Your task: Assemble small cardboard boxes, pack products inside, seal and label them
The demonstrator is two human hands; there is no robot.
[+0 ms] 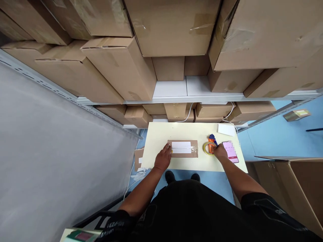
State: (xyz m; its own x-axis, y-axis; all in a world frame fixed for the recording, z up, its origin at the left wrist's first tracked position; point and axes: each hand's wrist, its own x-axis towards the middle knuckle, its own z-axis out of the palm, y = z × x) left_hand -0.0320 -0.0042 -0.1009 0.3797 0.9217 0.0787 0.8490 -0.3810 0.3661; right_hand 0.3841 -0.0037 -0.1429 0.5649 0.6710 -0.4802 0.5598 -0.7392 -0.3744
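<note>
A small flat cardboard box (183, 155) with a white label and clear tape over its right end lies on the cream table (156, 134). My left hand (163, 157) rests against the box's left end, fingers stretched out and touching its edge. At the table's right side, my right hand (220, 151) is closed around the handle of an orange and blue tape dispenser (212, 139) with a yellowish roll of tape. Part of the handle is hidden by the fingers. Just right of that hand lies a phone (230, 153) with a pink screen.
A white box (225, 129) sits at the table's back right corner, near white cables. Shelves (174, 89) stacked with cardboard boxes rise beyond the table. A large open carton (280, 178) stands at the right, and a grey wall (63, 151) is on the left.
</note>
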